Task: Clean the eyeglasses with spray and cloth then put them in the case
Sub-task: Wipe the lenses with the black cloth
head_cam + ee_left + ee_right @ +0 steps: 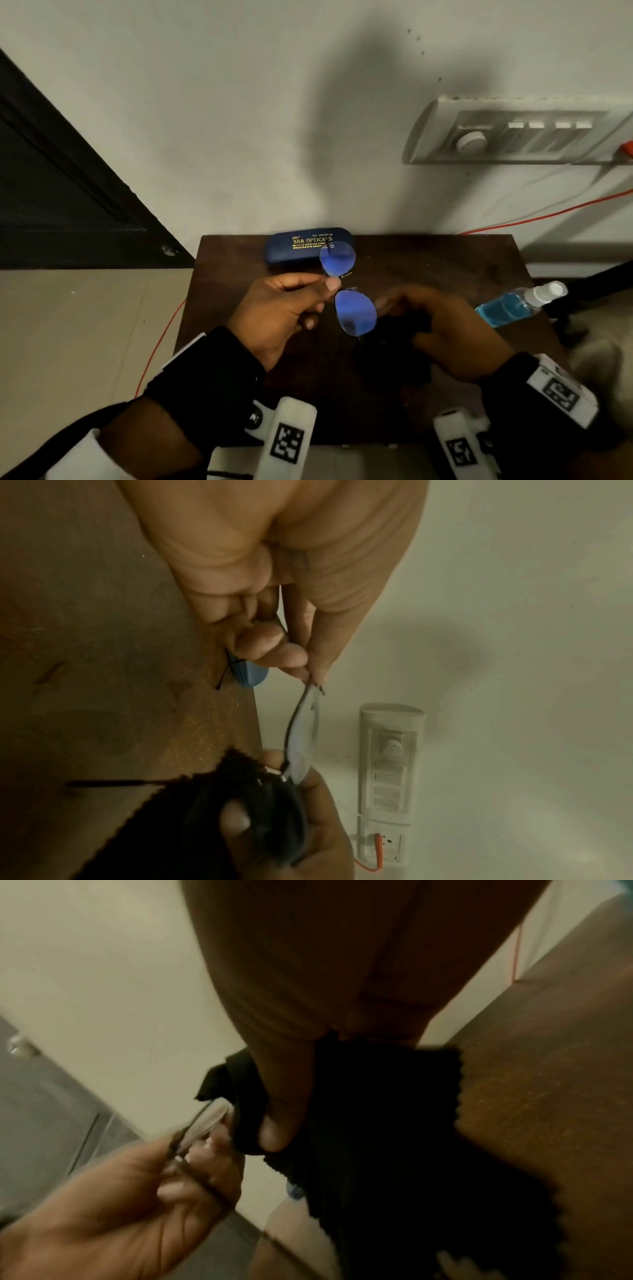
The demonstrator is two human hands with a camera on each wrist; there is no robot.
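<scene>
Blue-tinted eyeglasses [354,313] hang above the dark wooden table [445,260], lenses facing up. My left hand [301,301] pinches them at the bridge between thumb and forefinger. My right hand [442,329] holds a black cloth [400,339] bunched against the near lens's right edge. From the left wrist the glasses [303,739] appear edge-on, the cloth [219,804] below them. The right wrist view has the cloth [377,1123] draped under my thumb, the glasses [202,1123] blurred. A closed blue case [301,248] lies at the table's back edge. The spray bottle [520,303] lies on its side at right.
The table stands against a pale wall [239,120]. A switchboard [513,137] is mounted at right, with an orange cable [548,212] running down from it. A dark door [61,192] is at left, tiled floor [85,325] beneath it.
</scene>
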